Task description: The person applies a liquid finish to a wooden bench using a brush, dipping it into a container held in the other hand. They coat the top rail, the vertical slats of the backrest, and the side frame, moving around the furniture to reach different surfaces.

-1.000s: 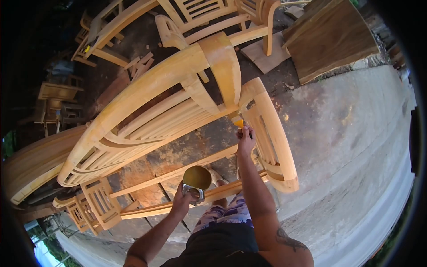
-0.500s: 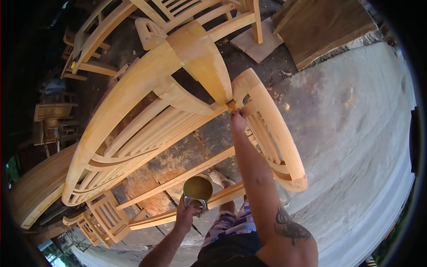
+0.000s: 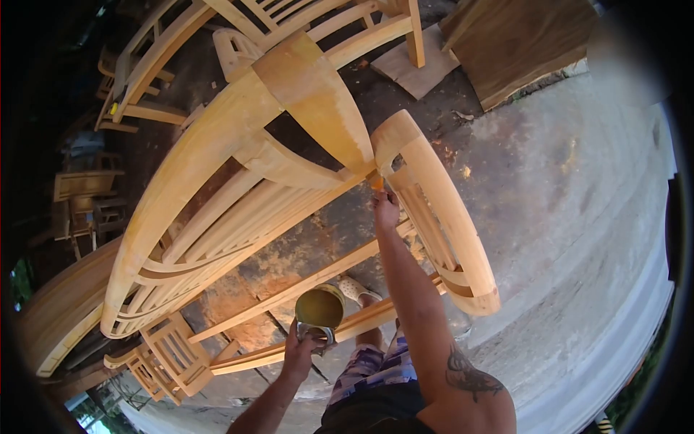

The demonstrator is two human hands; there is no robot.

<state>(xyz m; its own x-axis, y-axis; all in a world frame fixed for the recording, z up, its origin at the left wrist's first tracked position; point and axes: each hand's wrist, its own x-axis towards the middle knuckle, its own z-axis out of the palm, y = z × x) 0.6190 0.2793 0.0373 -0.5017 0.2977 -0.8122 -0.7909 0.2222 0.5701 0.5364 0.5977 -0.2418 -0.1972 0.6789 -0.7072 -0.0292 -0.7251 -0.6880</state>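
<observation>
While the left hand (image 3: 298,354) grips a round, silvery container (image 3: 327,330) of olive-yellow liquid (image 3: 319,307), the right hand (image 3: 387,208) is closed on a small orange tool (image 3: 377,183), probably a brush, though partly hidden. Tool's position: at the corner between backrest and armrest. Settee: one, long, pale slatted wood; curved backrest (image 3: 186,148), smooth, its broad rail tinted yellow. Armrest (image 3: 457,217): rounded, pale wood, slatted. Floor (image 3: 564,173): grey, stained, rough. Panel (image 3: 520,54): brown, wide, wood-grained, beyond the armrest.
</observation>
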